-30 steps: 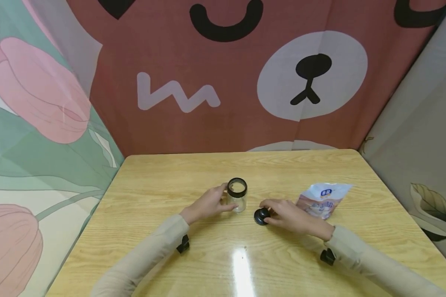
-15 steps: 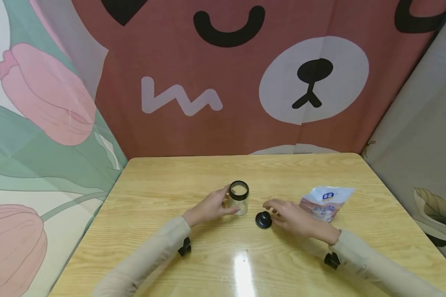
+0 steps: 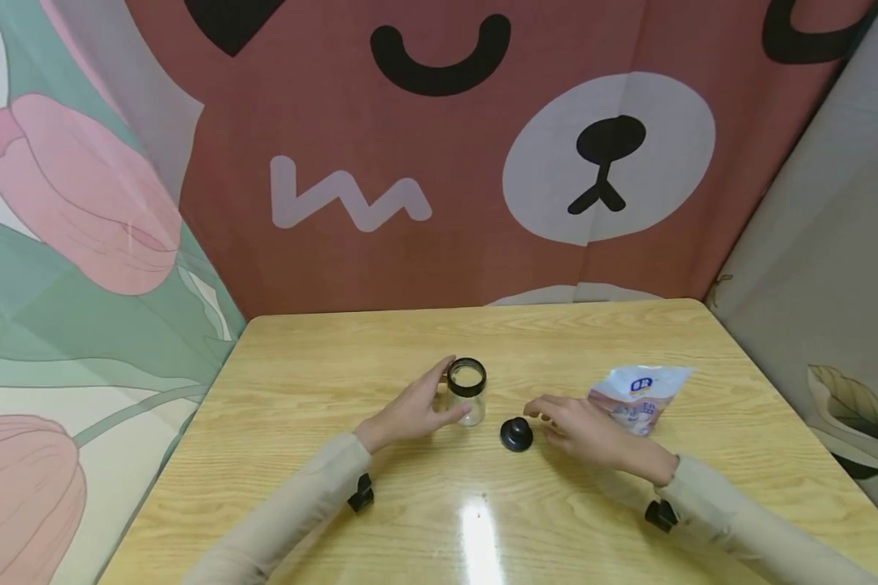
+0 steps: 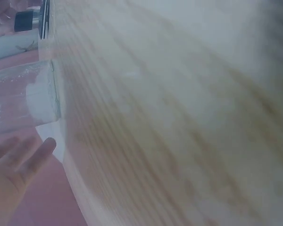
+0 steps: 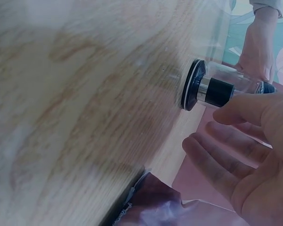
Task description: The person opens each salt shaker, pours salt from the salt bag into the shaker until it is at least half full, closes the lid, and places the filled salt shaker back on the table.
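Observation:
A clear glass jar (image 3: pixel 472 413) with a black rim stands upright on the table. My left hand (image 3: pixel 413 413) spreads around its left side, thumb across the front and fingers towards the back. In the left wrist view, those fingers (image 4: pixel 30 157) stretch out beside the glass. A black lid (image 3: pixel 516 435) lies right of the jar, its knob upward. My right hand (image 3: pixel 581 431) hovers just right of the lid, holding nothing. The right wrist view shows its loosely bent fingers (image 5: pixel 221 153) near the silver-banded knob (image 5: pixel 219 92).
Behind my right hand stands a white and pink pouch (image 3: pixel 640 398) with a blue label. The wooden table (image 3: pixel 322 349) ends at a printed bear curtain (image 3: pixel 468 268). Floral fabric (image 3: pixel 88 341) hangs on the left.
My right hand has let go of the lid's knob and drawn slightly right. The lid now rests by itself on the table. My left hand stays around the jar.

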A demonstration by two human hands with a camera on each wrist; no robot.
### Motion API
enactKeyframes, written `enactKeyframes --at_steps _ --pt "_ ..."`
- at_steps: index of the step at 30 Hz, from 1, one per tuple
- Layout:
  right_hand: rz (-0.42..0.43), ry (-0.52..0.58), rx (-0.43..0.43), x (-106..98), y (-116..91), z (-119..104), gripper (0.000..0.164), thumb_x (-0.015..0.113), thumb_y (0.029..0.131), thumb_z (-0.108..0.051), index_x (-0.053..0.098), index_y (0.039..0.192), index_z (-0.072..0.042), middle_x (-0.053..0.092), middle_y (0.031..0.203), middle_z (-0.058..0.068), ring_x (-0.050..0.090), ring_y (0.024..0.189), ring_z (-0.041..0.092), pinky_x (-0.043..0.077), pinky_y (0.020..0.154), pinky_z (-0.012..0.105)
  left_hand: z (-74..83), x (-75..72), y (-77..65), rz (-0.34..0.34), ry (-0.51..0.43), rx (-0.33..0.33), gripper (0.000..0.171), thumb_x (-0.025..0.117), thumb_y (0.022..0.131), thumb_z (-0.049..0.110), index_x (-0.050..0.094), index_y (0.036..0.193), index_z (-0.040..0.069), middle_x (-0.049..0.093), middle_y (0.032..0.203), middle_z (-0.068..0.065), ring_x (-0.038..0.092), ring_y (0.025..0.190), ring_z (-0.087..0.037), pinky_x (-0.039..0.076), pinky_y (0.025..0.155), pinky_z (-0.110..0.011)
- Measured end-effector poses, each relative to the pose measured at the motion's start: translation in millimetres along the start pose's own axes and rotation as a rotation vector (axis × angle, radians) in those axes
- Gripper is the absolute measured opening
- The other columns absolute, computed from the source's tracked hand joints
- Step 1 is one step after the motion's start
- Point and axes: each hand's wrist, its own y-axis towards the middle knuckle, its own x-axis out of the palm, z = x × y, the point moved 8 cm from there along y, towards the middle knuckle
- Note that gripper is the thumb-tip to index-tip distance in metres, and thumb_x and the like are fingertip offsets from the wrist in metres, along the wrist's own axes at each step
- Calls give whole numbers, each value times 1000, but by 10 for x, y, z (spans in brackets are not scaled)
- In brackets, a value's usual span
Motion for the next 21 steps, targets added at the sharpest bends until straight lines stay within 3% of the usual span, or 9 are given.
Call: enactKeyframes --at_steps 13,21 --pt "43 11 -56 -63 -24 -43 27 71 84 5 68 109 -4 71 101 6 69 84 17 58 71 25 -8 -83 -29 73 -35 29 86 63 94 51 20 157 12 39 152 -8 44 132 -19 44 105 -36" --pt "127 29 -85 -171 -35 -89 25 69 84 8 67 108 -2 71 93 8 68 79 12 58 67 25 54 -157 -46 100 4 45 89 52 93 67 22 157 13 42 150 -3 41 136 -17 37 109 -35"
